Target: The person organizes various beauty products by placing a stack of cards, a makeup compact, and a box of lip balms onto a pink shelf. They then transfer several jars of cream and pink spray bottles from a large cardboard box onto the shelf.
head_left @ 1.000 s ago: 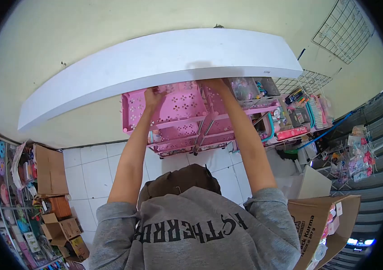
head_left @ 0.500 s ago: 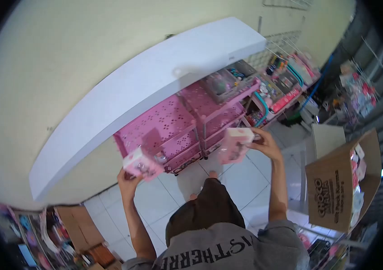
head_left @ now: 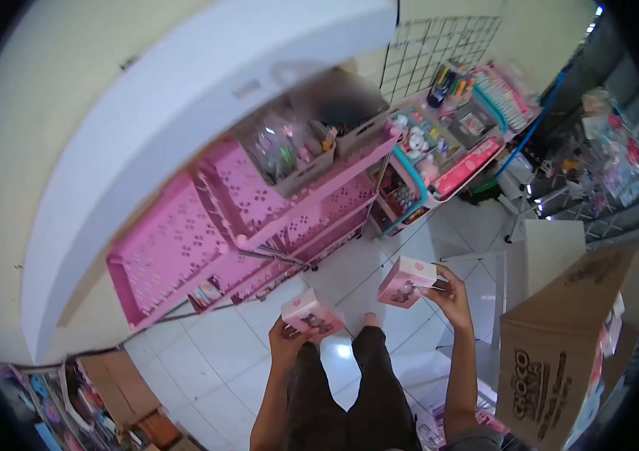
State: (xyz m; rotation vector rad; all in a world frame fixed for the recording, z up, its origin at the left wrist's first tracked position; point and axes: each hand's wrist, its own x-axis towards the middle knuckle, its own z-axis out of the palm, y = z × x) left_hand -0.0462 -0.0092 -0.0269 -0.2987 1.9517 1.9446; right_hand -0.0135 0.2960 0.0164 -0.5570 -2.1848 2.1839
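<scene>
My left hand [head_left: 287, 342] grips a small pink and white box [head_left: 312, 314] with a dark bear-like picture on its front, held over the tiled floor. A matching pink and white box [head_left: 405, 283] is held by its right side in my right hand [head_left: 450, 299], slightly higher. The two boxes are apart, each tilted. Beyond them stands a pink rolling cart [head_left: 169, 248] with perforated shelves. One grey basket [head_left: 289, 161] on its upper shelf holds plastic-wrapped items.
A large cardboard box [head_left: 552, 361] full of goods stands at the right. A white curved shelf [head_left: 131, 120] juts from the wall above the cart. Further back is a cart with a red box [head_left: 468, 167] and small goods. Packed shelves [head_left: 52, 406] lie at lower left.
My view has shifted towards the right side of the cart. Both hands have come closer together and lower, still holding the boxes.
</scene>
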